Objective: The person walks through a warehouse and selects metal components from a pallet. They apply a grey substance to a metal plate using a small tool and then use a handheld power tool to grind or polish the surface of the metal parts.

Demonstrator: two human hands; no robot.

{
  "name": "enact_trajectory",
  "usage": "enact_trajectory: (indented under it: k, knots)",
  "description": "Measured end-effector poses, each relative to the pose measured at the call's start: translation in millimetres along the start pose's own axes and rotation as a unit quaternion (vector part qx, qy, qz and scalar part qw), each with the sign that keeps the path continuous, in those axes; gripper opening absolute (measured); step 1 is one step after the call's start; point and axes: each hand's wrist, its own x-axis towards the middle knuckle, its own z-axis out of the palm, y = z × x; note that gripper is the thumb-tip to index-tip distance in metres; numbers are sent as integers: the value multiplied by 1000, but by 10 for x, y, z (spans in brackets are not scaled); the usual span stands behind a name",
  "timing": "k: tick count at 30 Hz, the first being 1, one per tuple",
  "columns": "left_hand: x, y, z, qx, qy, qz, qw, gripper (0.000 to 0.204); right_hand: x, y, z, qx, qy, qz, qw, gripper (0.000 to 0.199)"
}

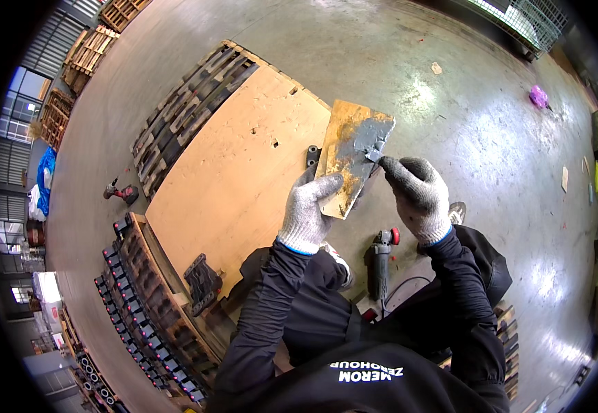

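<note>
My left hand (306, 210), in a pale knitted glove with a dark-tipped palm, grips the lower left edge of a small flat board (340, 127). The board is tilted up in front of me, its yellowish face worn and partly coated with grey paste (366, 138). At its right edge my gloved right hand (419, 196) is closed, fingers pinching a small flat grey piece (375, 156) against the paste. Whether that piece is a spreader blade cannot be made out. Partly behind the board, a black metal part (313, 155) lies on a plywood sheet (237, 158).
An angle grinder (380, 265) with a red disc end and a cord stands on the floor near my legs. Another black part (203, 283) lies on the plywood. Stacked black links (182, 113) line its far left side; a red cordless drill (121, 193) lies beyond.
</note>
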Motion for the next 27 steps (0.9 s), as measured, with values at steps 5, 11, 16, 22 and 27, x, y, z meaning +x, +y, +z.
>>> enact_trajectory:
  k: [5, 11, 16, 22, 27]
  knots:
    - [6, -2, 61, 19, 4, 27, 999, 49, 29, -34, -62, -8, -13, -6, 1000, 42]
    - [21, -8, 83, 27, 6, 50, 998, 48, 30, -30, -87, -23, -20, -14, 999, 42]
    - [31, 12, 35, 22, 13, 33, 999, 48, 37, -44, -81, -12, -18, -7, 1000, 41]
    - [20, 18, 46, 25, 15, 29, 999, 48, 15, -31, -77, -18, -17, 1, 1000, 39]
    - [18, 13, 58, 25, 19, 38, 999, 47, 12, -29, -80, 1, -20, 12, 1000, 39]
